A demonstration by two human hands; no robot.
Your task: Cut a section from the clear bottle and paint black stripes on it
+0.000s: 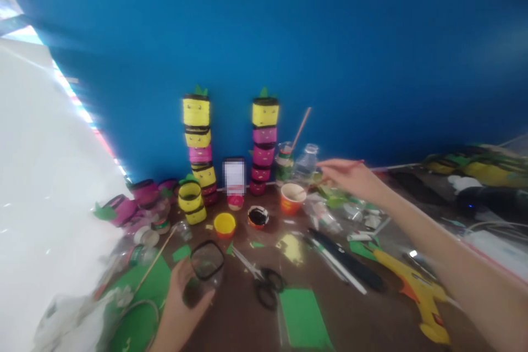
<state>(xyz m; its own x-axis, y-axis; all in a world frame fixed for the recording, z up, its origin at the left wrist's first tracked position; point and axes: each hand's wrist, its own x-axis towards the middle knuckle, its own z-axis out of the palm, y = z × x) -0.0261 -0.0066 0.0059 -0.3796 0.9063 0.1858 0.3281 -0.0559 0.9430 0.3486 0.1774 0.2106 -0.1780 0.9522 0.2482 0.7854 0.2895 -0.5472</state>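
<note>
My left hand (190,291) is wrapped round a clear plastic cup-like piece (207,262) with a black rim, its open top tilted up above the table. My right hand (340,173) pinches a thin paintbrush (311,188), whose lower end reaches into a red-and-white paper cup (290,208). The contents of that cup are hard to make out. In front of it stand a small container of black paint (258,216) and one of yellow paint (225,225). Scissors (264,280) lie open to the right of my left hand.
Two tall stacks of painted cups (197,137) (264,146) stand by the blue wall. A phone (234,176) is propped between them. Green sheet (305,316), black cutter (346,258) and yellow glue gun (416,291) lie at right. Purple pieces (124,209) and a white cloth (72,322) are left.
</note>
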